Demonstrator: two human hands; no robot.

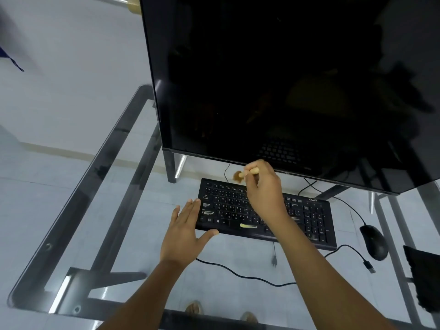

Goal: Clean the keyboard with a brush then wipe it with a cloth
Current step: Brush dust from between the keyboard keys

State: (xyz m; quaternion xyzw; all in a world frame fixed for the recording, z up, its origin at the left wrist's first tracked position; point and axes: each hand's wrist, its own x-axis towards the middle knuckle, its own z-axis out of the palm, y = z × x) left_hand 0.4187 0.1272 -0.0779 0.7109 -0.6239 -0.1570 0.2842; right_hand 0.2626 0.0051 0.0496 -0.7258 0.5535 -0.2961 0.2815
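A black keyboard (307,217) lies on the glass desk (133,234) below the monitor, with pale smudges on some keys and the space bar. My right hand (264,189) grips a small wooden-handled brush (238,176), whose brown bristles sit at the keyboard's top edge. My left hand (188,229) has straight, spread fingers and rests against the keyboard's left end, thumb along its front edge. A dark cloth (423,279) lies at the desk's right edge.
A large dark monitor (285,79) on a stand overhangs the keyboard's back. A black mouse (373,241) sits to the right of the keyboard. A loose black cable (250,277) runs across the glass in front. Feet show through the glass below.
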